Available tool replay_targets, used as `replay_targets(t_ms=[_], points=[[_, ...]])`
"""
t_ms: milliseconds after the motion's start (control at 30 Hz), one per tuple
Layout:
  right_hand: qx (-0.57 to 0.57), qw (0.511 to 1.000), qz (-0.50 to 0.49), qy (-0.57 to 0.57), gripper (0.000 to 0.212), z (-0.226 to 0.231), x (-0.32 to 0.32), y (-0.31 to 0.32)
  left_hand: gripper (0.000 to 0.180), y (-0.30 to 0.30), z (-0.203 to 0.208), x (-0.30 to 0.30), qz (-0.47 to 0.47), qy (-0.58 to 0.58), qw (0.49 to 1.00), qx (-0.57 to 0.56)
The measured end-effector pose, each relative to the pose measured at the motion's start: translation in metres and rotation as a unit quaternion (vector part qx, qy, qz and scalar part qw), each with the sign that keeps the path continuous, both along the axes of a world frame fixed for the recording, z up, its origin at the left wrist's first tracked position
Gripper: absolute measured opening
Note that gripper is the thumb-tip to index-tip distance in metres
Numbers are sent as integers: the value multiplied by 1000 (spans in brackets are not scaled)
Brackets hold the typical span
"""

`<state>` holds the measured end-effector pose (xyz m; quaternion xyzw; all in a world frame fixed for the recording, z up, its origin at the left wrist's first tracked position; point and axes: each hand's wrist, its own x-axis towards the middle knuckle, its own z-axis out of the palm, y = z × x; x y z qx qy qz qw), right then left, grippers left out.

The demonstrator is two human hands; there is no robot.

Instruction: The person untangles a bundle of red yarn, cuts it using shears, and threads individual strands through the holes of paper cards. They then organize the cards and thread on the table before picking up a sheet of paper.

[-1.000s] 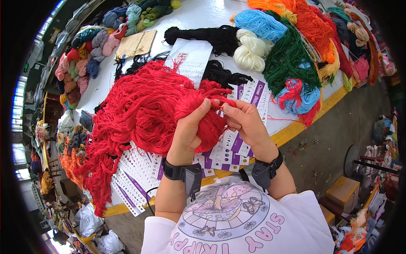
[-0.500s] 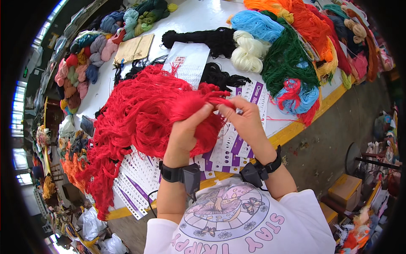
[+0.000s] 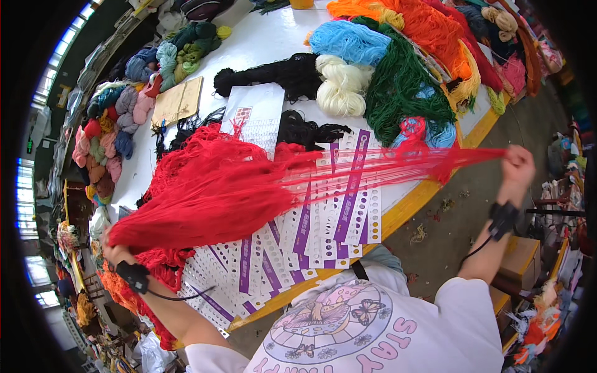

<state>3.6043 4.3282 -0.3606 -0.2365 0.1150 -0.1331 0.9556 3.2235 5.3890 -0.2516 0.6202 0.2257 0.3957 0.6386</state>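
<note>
Red yarn [image 3: 205, 208] is stretched across the front of the table between my two hands. At the far left, my left hand [image 3: 118, 253] is closed on the thick end of the bundle; its fingers are partly hidden by the strands. My right hand [image 3: 518, 166], out past the table's right edge, is a fist gripping the thin end, where the strands fan out and look taut. Beneath the yarn lie white cards [image 3: 305, 236] with purple bands and rows of punched holes. More loose red yarn hangs at the table's left front.
Behind the red yarn are a printed paper sheet [image 3: 254, 118], a black hank [image 3: 273, 78], a cream hank [image 3: 342, 87] and green yarn [image 3: 404, 99]. Multicoloured hanks [image 3: 127, 105] line the left side. Cardboard boxes [image 3: 519, 264] stand on the floor at right.
My hands were close together over the red pile. They have moved far apart, left and right, drawing the red strands out between them. The view has shifted slightly.
</note>
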Motion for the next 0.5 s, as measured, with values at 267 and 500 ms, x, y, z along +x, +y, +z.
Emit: replay_targets(t_ms=[267, 500], points=[[-327, 938, 20, 113, 13, 51, -37, 106, 27, -343, -12, 187, -399, -282, 745, -454], [-180, 841, 510, -18, 40, -20, -57, 312, 30, -570, -102, 283, -440, 189, 841, -253]])
